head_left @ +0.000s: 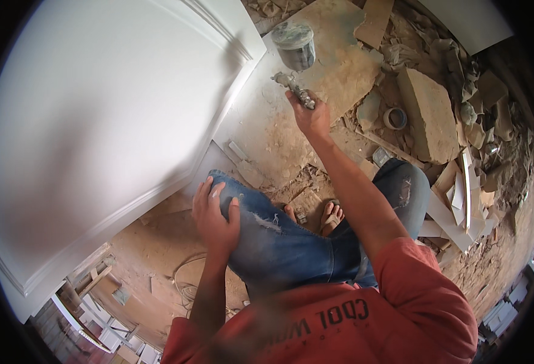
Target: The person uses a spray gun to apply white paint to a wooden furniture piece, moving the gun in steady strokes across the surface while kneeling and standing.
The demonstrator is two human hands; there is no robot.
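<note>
My right hand (313, 116) is closed round the handle of a short grey, paint-crusted tool (291, 83); its exact kind cannot be made out. The tool points forward and left, just short of a tub (297, 53) with a pale, whitish top and dark smeared sides. On my left knee, my left hand (217, 218) lies with fingers apart, holding nothing. A large white panelled door (115, 91) rises close at my left, beyond that hand.
A dusty, stained board (279, 121) lies under the tub. To the right are a tape roll (395, 118), a large tan block (427, 118), pale offcut strips (455, 209) and heaped rubble. A thin cable (185, 279) curls on the floor by my left forearm.
</note>
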